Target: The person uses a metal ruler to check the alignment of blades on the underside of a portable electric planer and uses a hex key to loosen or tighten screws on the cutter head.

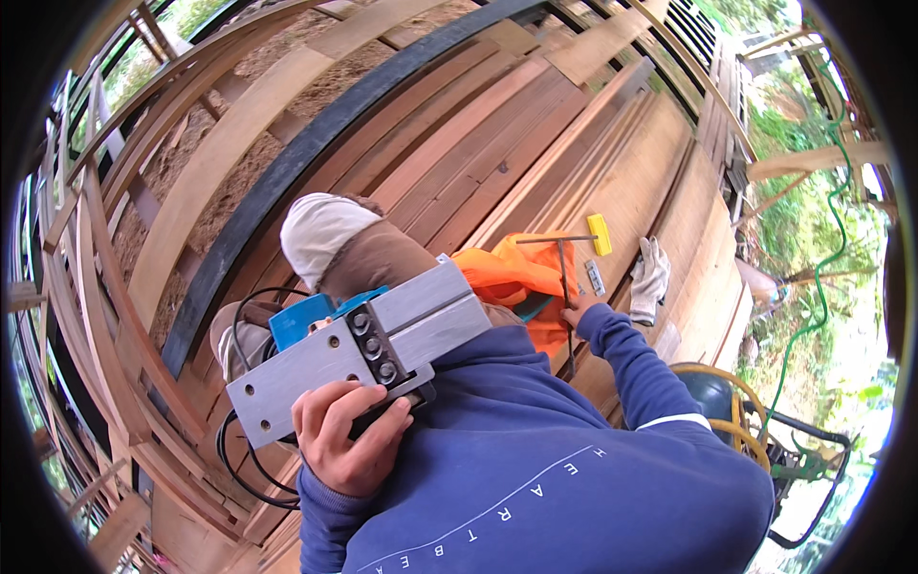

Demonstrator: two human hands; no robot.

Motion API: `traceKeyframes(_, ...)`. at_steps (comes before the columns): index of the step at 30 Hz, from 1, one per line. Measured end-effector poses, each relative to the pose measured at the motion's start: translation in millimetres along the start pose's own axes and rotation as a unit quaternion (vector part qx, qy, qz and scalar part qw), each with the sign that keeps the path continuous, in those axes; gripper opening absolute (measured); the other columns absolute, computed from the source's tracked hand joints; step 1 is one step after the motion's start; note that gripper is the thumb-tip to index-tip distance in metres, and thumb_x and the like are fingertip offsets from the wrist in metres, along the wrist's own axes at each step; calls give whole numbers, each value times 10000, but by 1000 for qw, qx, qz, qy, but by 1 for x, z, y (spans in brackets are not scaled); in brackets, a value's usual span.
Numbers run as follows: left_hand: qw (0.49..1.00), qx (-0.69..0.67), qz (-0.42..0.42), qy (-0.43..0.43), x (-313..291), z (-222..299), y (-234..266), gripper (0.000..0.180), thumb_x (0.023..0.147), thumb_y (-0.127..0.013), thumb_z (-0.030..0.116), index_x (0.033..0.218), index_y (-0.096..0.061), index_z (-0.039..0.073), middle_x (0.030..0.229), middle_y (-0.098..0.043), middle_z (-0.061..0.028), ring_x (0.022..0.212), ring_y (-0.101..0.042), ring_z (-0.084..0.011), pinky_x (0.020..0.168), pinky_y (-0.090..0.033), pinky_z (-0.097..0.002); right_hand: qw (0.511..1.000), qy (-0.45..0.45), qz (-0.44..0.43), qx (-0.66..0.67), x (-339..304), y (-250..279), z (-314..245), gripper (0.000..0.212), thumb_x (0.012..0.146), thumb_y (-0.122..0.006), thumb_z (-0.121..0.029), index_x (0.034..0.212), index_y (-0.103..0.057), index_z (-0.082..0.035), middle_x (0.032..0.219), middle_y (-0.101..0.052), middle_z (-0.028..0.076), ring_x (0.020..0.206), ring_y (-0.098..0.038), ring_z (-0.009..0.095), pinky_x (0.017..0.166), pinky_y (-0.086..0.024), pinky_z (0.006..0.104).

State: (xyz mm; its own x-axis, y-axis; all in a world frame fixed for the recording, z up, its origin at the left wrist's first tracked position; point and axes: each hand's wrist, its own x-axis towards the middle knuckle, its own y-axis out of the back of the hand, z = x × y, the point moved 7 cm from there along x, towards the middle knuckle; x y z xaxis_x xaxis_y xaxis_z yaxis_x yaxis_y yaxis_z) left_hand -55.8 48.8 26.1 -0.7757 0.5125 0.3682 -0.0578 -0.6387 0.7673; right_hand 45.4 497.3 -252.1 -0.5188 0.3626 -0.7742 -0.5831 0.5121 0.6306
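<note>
My left hand [349,435] is closed around a blue electric planer [306,378], turned so that its grey metal sole faces up. Across the sole, the dark cutter slot shows several bolt heads [373,346]. A black power cord [239,464] loops beside the planer. Farther right, my right hand [580,310] has its fingers around the shaft of a dark T-handle wrench [562,263]. The wrench's crossbar points away from me, over a bright orange cloth [512,273]. My fingertips are partly hidden at the shaft.
Long wooden boards [478,163] lie beneath me. A yellow box [599,234], a small metallic piece [595,277] and whitish work gloves [650,280] rest on the right-hand boards. A dark tank with yellow hose [732,402] stands nearby; a green hose [827,287] hangs at right.
</note>
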Motion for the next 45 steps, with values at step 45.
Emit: traceKeyframes(45, 997, -46, 67, 4, -7, 6, 6, 310, 682, -879, 161, 969, -764, 186, 1059, -697, 8, 995, -652, -215, 841, -491, -385, 699, 433, 285, 493, -125, 228, -180, 238, 1064, -560, -128, 1281, -564, -31, 1088, -678, 67, 927, -686, 174, 766, -614, 358)
